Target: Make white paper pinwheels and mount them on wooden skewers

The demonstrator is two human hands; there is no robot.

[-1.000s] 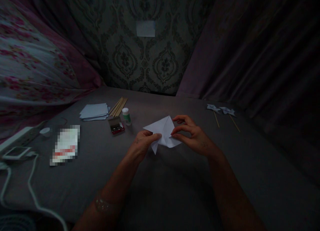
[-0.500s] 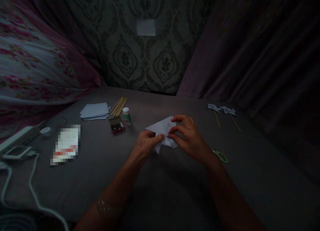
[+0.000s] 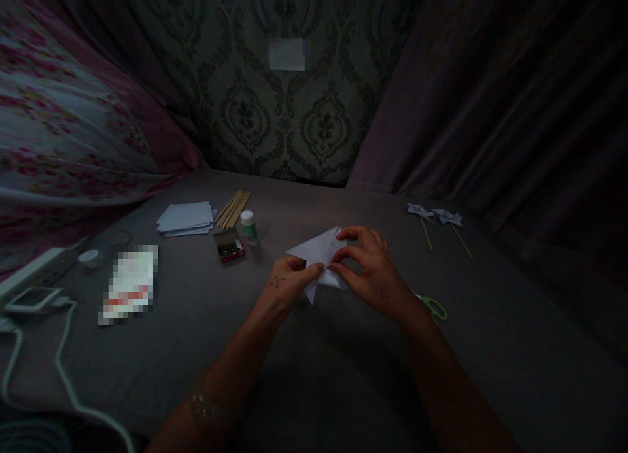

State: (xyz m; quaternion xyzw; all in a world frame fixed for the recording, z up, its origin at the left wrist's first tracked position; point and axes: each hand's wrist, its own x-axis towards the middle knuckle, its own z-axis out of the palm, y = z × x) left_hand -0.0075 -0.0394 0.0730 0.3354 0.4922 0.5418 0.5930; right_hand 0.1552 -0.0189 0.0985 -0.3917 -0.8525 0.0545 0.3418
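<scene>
**A:** What is being seen of the room?

**B:** Dim light here, and a grey cloth-covered tabletop (image 3: 314, 368) is backed by a patterned wall (image 3: 284, 129), where a white sheet (image 3: 287, 54) is mounted. The left side is draped with a floral curtain (image 3: 59, 123), the right with a dark, plum-toned curtain (image 3: 466, 100).

**A:** And on the surface?

**B:** Far left, a paper stack (image 3: 185, 218) is set just beside a bundle of sticks (image 3: 234, 209); in front of those, a bottle (image 3: 250, 231) is placed next to a small red box (image 3: 231, 250), its lid raised. By the near left edge, a power strip (image 3: 46, 270) is joined by pale cables (image 3: 61, 355). Off to the right, two paper pinwheels (image 3: 446, 217) on sticks are laid out.

**A:** Now the hands! Where is the white paper?

**B:** Right in the middle, the folded white paper (image 3: 311, 249) is held between the left hand (image 3: 289, 280) and the right hand (image 3: 373, 270). It is pressed from above by the left thumb; how the left fingers are placed underneath cannot be told. At the paper's centre, the right thumb and forefinger are brought together in a pinch, and the far corner is met by another curled right finger.

**A:** The forearms?

**B:** Both are angled inward from the near edge, and the green-handled scissors (image 3: 436, 308) are partly covered by the right one.
</scene>
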